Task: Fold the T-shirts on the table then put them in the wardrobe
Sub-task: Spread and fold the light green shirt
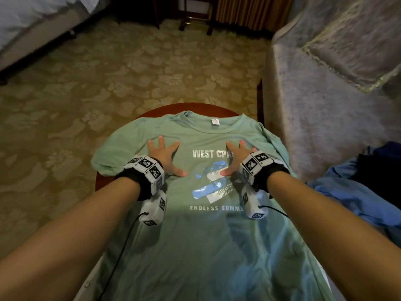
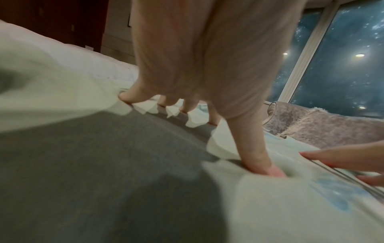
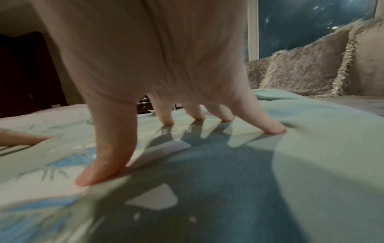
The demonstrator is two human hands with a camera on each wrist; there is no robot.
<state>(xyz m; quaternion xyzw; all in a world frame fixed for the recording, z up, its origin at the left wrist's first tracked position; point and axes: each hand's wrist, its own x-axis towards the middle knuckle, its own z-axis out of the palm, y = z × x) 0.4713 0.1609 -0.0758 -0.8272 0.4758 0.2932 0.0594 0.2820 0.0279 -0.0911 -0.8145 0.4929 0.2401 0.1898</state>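
Note:
A pale green T-shirt (image 1: 195,246) with a white and blue chest print lies front up on a small round wooden table (image 1: 165,108), collar away from me. My left hand (image 1: 163,156) presses flat on its upper chest left of the print, fingers spread. My right hand (image 1: 236,158) presses flat on the print, fingers spread too. In the left wrist view the left hand's fingertips (image 2: 268,169) dent the shirt (image 2: 270,205). In the right wrist view the right hand's fingertips (image 3: 89,177) touch the shirt (image 3: 322,148). The shirt's hem hangs off the near edge.
A heap of blue and dark clothes (image 1: 355,187) lies at the right. A grey sofa (image 1: 321,101) with a fringed cushion (image 1: 355,44) stands right of the table. A bed (image 1: 28,25) is at the far left, across patterned carpet (image 1: 108,79).

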